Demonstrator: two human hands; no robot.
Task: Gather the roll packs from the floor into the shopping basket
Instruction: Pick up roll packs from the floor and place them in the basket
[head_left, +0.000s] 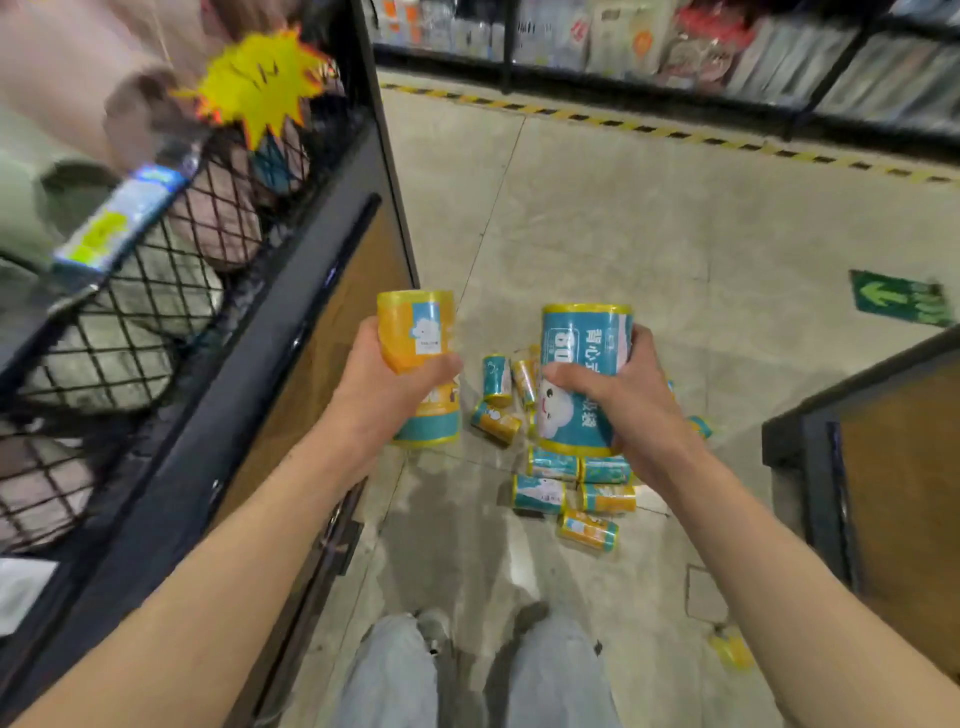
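My left hand (387, 387) grips an upright orange and teal roll pack (418, 332) held at waist height. My right hand (618, 400) grips a second upright pack, teal with a white cloud face (582, 364). Both packs are raised above the floor. Below and between them, several small roll packs (550, 491) lie scattered on the tiled floor, some teal, some orange; one stands upright (496, 379). No shopping basket is in view.
A black mesh display bin (156, 291) with a yellow starburst tag (260, 83) fills the left. A wooden display corner (883, 467) stands at right. Shelves line the far wall behind a striped floor line (675, 130). My legs and shoes (478, 665) are below. A yellow item (730, 649) lies on the floor.
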